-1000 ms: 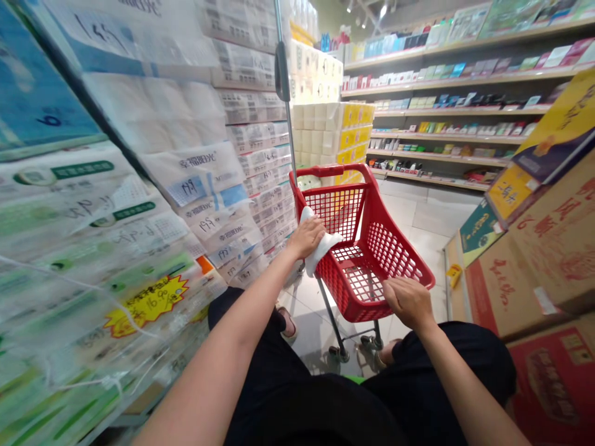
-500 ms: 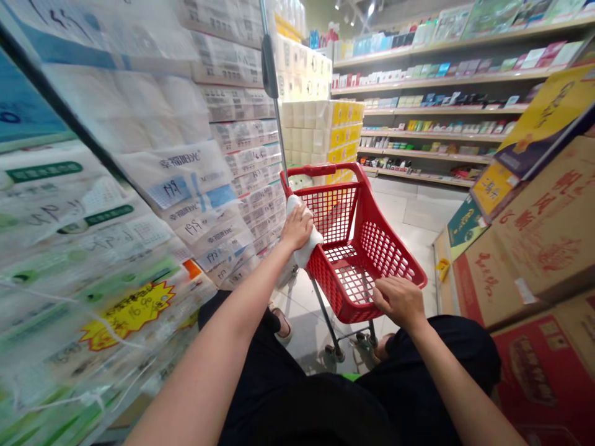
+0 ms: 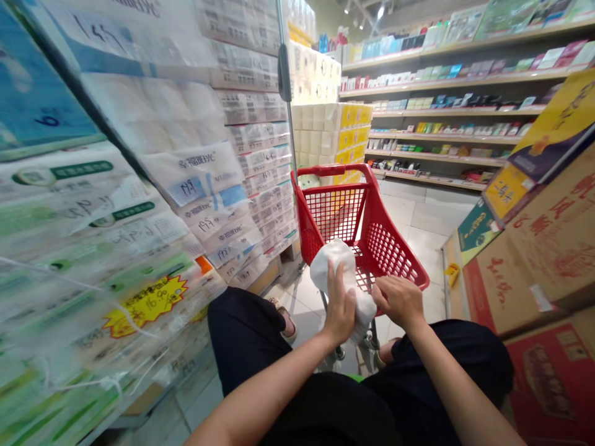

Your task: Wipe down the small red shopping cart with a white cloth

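Observation:
A red plastic shopping cart (image 3: 390, 248) with a grid basket stands in front of my knees. My left hand (image 3: 340, 303) presses a white cloth (image 3: 332, 254) over the near edge of the basket, its fingers lying on the cloth, which hides part of that rim. Just to the right, my right hand (image 3: 398, 301) is closed on the cart's near right rim, its fingers curled over it. A thin metal pole rises from the far left corner of the cart.
Wrapped tissue packs (image 3: 199, 192) are stacked high on the left. Cardboard boxes (image 3: 539, 260) stand close on the right. Shelves (image 3: 432, 114) of small goods line the back, beyond a tiled floor (image 3: 418, 217).
My left hand and the white cloth have moved from the cart's left rim to the near edge, close to my right hand. My right hand stays at the rim. The view has shifted slightly.

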`<state>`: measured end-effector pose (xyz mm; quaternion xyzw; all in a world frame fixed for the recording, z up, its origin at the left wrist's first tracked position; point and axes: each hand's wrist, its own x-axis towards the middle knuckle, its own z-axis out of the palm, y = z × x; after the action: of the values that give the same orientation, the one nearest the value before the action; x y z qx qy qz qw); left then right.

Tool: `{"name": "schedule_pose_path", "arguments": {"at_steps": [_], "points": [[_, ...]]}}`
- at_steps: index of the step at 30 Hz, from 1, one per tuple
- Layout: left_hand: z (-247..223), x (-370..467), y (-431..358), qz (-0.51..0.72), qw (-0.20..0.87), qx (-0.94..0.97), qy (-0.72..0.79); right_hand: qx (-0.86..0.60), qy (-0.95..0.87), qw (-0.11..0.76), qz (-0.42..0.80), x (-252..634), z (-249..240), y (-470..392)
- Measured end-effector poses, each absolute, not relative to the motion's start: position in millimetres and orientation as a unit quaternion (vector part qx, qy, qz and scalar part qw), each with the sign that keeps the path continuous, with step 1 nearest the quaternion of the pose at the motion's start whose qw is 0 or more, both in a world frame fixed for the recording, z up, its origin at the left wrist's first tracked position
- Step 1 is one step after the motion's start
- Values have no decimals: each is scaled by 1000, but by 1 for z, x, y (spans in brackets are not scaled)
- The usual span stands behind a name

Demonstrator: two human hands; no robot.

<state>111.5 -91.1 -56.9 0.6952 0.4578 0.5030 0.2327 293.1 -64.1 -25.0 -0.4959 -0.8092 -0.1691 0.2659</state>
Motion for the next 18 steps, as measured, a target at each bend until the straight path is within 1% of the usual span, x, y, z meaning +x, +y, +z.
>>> {"name": "schedule_pose_path", "arguments": {"at_steps": [3,6,9,12,15,18], "points": [[-78,125,-117,500,280,664,481,-494,-808,269,-174,294,-25,-65],[-91,126,-115,518,299,635,489,-498,-805,269,-179,295,-25,-66],[-86,118,-87,546,298,603,500,-501,-802,271,-179,296,-24,-68],[-68,103,-42,558,293,582,514,-503,-802,271,-175,295,-24,-69],[-55,86,1,527,279,585,550,-503,-802,271,-174,293,-23,-68],[-55,74,23,481,245,642,545,-508,-800,268,-176,289,-23,-67]]}}
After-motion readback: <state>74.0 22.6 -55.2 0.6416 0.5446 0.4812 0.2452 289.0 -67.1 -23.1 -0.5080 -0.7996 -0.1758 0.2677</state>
